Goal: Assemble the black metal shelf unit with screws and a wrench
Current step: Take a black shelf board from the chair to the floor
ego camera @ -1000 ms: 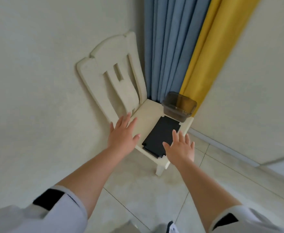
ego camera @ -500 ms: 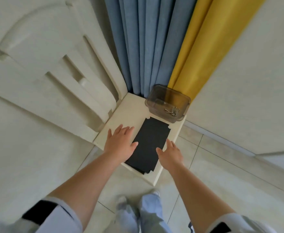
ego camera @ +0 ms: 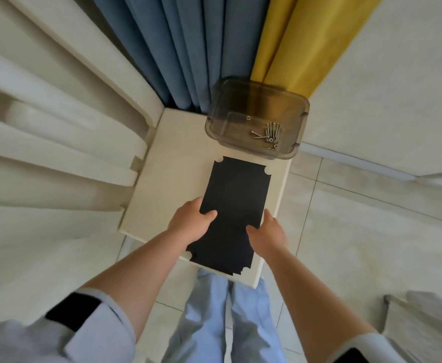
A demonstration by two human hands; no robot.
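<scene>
A stack of black metal shelf plates [ego camera: 236, 195] with notched corners lies flat on the cream chair seat [ego camera: 172, 163]. My left hand [ego camera: 191, 224] grips the stack's left edge, thumb on top and fingers under the side. My right hand [ego camera: 267, 235] grips the right edge the same way, thumb on the black surface. Behind the plates, at the seat's far edge, stands a clear brownish plastic box [ego camera: 256, 116] holding several silver screws [ego camera: 270, 132] and a few small nuts. No wrench is visible.
The chair's cream backrest [ego camera: 57, 106] rises on the left. Blue curtain [ego camera: 183, 48] and yellow curtain [ego camera: 293, 35] hang behind the seat in a wall corner. Tiled floor [ego camera: 345, 231] lies to the right; my legs in light blue trousers [ego camera: 214, 323] stand below.
I have come close over the chair. Both hands went from hovering open above the seat to gripping the black plates at their left and right edges.
</scene>
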